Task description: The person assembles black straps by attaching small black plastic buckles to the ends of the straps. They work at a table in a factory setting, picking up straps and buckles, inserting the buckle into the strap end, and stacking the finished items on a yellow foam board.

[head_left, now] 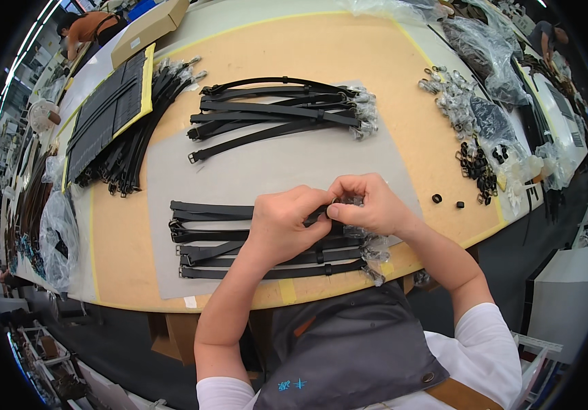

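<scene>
My left hand (282,222) pinches a black strap (208,210) that runs off to the left across a grey mat (267,167). My right hand (369,203) meets it fingertip to fingertip at the strap's plastic-wrapped end. Under both hands lies a near pile of black straps (226,254), their wrapped buckles at the right end. A second pile of black straps (273,113) rests farther back on the mat.
A large bundle of black straps (127,140) and a yellow-edged black sheet (106,109) lie far left. Metal buckles (448,96), black loops (477,167) and plastic bags (488,51) sit at the right. A cardboard box (149,27) stands at the back. Another person (89,27) works far left.
</scene>
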`<state>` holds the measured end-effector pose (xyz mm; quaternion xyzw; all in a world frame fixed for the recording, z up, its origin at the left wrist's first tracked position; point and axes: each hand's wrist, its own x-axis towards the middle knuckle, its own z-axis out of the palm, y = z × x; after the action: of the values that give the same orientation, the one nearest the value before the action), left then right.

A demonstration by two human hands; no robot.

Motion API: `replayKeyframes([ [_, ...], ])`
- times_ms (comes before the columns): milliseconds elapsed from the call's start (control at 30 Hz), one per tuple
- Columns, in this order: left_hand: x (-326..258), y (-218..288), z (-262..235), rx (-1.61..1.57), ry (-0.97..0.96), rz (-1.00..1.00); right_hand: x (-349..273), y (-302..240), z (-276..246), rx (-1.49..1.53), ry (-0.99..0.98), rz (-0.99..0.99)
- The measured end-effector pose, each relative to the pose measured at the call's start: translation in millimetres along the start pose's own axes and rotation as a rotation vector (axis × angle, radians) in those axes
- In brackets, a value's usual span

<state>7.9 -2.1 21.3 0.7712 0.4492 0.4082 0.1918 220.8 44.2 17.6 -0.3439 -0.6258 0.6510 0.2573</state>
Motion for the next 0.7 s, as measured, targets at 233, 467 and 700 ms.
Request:
replayKeyframes([
  [233,-1.3,-6.2,9.0,0.057,0.023,0.053,0.7,-0.4,7.0,-0.223,0.148,-0.042],
  [467,0.2,-5.2,0.6,-0.190,-0.106,-0.159,2.8,5.7,-8.6,0.190,-0.061,0.119],
  [700,0.7,-8.0,-1.5,-0.272,-0.172,-0.229,1.8,7.7,-11.6,0.200,-0.091,0.122],
])
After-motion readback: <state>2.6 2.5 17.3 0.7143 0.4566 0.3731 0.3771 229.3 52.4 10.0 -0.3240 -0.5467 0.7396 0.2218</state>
